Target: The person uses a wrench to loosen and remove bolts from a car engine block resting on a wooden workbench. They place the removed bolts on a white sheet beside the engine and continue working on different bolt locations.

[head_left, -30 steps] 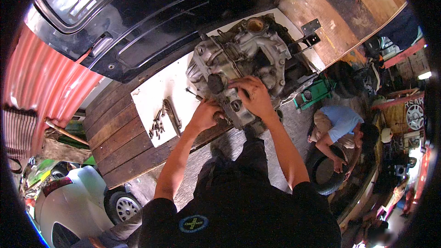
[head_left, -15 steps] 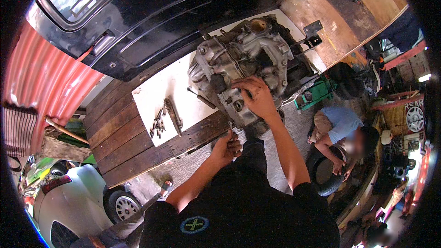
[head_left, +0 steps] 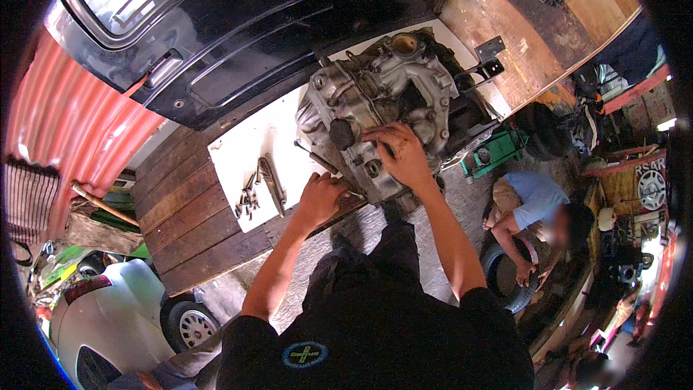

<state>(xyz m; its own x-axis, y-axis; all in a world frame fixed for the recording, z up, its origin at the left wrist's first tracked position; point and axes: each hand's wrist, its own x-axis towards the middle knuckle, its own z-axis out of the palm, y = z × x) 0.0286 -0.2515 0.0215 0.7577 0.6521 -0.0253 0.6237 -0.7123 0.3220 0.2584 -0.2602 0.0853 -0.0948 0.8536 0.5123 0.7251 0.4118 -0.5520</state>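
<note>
A greasy metal gearbox casing (head_left: 361,94) lies on a white board (head_left: 234,141) at the bench's right part. My right hand (head_left: 401,153) is on its near side, fingers curled over the metal beside a round dark part (head_left: 341,132). Whether something small is pinched there is hidden. My left hand (head_left: 323,196) is closed at the bench's front edge, left of the casing's near end. From its fingers a slim metal tool (head_left: 355,193) points right. Past that hand lies a dark rod-shaped tool (head_left: 314,157). Several bolts (head_left: 249,196) lie beside a long grey tool (head_left: 272,184).
The dark plank bench (head_left: 188,220) runs to the left under a black vehicle door panel (head_left: 238,50). A green floor jack (head_left: 497,153) stands right of the bench. Farther right another person (head_left: 530,198) crouches with hands on a tyre (head_left: 509,274). A white car (head_left: 112,318) stands lower left.
My left hand has moved up and left, from in front of my body to the bench edge, and its tool now points right. My right hand stays on the casing.
</note>
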